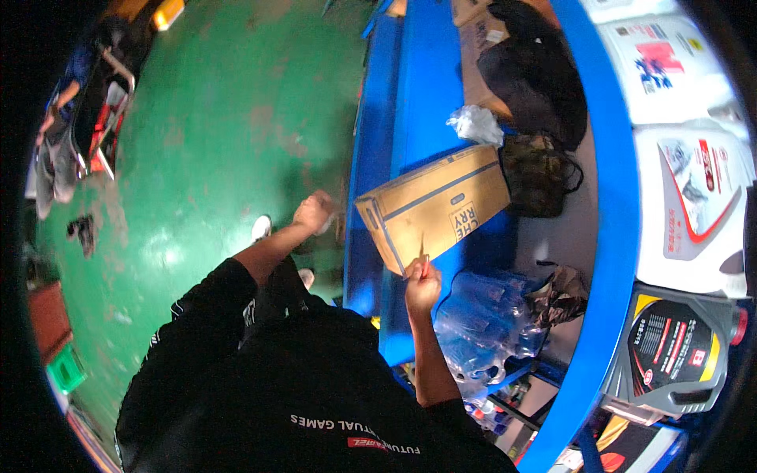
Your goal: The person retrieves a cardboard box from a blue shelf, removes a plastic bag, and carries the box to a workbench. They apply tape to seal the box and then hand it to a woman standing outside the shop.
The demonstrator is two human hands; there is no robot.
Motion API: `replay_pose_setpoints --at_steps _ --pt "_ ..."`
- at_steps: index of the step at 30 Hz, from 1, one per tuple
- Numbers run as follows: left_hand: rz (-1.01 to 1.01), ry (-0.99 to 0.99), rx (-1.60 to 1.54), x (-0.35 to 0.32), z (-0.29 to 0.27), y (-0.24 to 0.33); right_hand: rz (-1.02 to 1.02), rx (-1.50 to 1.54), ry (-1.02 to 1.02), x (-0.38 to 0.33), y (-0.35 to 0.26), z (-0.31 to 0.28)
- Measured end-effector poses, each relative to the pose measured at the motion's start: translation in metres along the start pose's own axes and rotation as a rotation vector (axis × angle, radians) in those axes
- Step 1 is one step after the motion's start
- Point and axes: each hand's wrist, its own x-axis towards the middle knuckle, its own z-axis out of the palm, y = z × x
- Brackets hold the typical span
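Brown cardboard forms the long, dark-striped rectangular box (430, 211) lying aslant on the blue metal shelf (381, 118). The right hand (423, 290) grips a slim, pointed tool with a red handle (426, 266) over its near end; the left hand (313, 211) hangs blurred beside the shelf, its grip impossible to tell.

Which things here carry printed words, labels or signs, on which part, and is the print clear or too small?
Brown cardboard box: large dark lettering on one face, clear; smaller marks not.
Black cloth shirt: white lettering, partly on red, upside down, legible.
White plastic containers: coloured labels, fine print too small.
Dark grey plastic jug: dark label, small print blurred.
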Motion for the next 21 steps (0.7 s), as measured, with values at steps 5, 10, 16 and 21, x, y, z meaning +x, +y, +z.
replay_pose_setpoints --at_steps 5,10,16,21 --pt "0.166 0.01 0.167 0.065 0.012 0.034 0.079 -0.179 0.087 0.073 -0.035 0.023" --pt "0.199 -0.481 -0.009 0.132 0.04 0.054 -0.061 -0.416 0.263 0.13 -0.056 0.076" --pt "-0.008 -0.749 -1.042 0.096 0.011 0.094 0.36 -0.391 0.208 0.147 -0.073 0.073" --pt "0.487 -0.987 -0.388 0.041 -0.005 0.194 0.87 0.645 0.388 0.106 -0.063 -0.032"
